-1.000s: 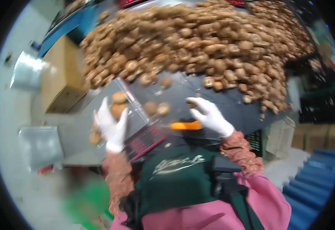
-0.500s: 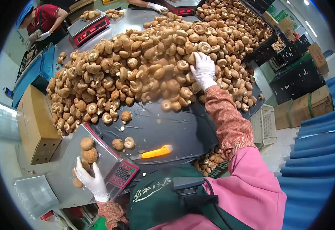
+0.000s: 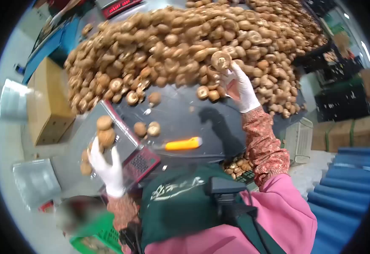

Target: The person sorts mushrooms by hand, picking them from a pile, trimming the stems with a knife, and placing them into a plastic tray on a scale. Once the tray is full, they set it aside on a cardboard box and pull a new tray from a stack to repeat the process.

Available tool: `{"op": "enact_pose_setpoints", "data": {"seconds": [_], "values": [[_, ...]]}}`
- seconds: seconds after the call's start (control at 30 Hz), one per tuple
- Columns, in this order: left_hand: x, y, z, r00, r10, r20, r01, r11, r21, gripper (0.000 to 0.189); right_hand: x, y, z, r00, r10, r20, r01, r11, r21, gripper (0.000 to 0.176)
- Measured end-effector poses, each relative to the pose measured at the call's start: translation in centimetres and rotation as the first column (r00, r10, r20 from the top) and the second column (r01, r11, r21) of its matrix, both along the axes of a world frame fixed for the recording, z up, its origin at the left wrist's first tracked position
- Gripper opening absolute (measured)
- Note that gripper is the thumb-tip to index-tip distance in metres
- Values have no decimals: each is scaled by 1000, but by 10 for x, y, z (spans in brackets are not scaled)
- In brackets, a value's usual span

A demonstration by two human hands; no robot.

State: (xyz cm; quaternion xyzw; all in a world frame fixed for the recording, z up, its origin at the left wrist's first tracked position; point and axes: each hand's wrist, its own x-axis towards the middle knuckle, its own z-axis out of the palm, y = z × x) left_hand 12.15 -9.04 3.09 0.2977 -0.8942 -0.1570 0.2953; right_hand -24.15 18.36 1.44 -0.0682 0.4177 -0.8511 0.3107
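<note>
My right hand (image 3: 242, 89), in a white glove, pinches a shiitake mushroom (image 3: 221, 60) at its fingertips, gills toward me, just above the near slope of a large mushroom heap (image 3: 172, 46). At the left, my gloved left hand (image 3: 106, 167) rests over the plate of a red-edged weighing scale (image 3: 139, 165), thumb and fingers apart. Several mushrooms (image 3: 105, 137) lie on the plate by its fingertips, partly hidden by them. Two loose mushrooms (image 3: 153, 128) sit on the dark table beside the scale. An orange-handled utility knife (image 3: 182, 144) lies near them.
A cardboard box (image 3: 49, 101) stands left of the heap. A green basket (image 3: 96, 237) is below my left arm, and a crate of mushrooms (image 3: 238, 166) is under the table edge. A pale crate (image 3: 299, 139) stands at right. Another scale (image 3: 119, 7) is at the back.
My right hand has drawn back from the heap, lifting a mushroom. My left hand stays at the scale. The view has shifted, so the table appears higher, and the green basket shows more.
</note>
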Motion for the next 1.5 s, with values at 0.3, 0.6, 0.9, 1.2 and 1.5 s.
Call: {"op": "enact_pose_setpoints", "data": {"seconds": [0.3, 0.6, 0.9, 1.2, 1.5], "values": [[60, -23, -3, 982, 160, -97, -160, 987, 7, 50, 166, -130, 1, 795, 457, -399, -329, 877, 350, 51], [102, -10, 0, 945, 282, -164, -260, 955, 143, 40, 169, -18, -37, 851, -22, -524, 289, 854, 433, 42], [37, 37, -4, 981, -51, -186, 136, 866, 481, 34, 178, 215, 9, 774, -549, -315, 633, 684, 363, 42], [-52, 110, 21, 663, -707, -244, 397, 56, 916, 63, 271, 87, -33, 959, -87, -268, 169, 938, 302, 26], [-37, 124, -1, 665, -739, -109, 40, -110, 993, 59, 337, 99, -85, 995, -26, -99, 67, 897, 437, 27]]}}
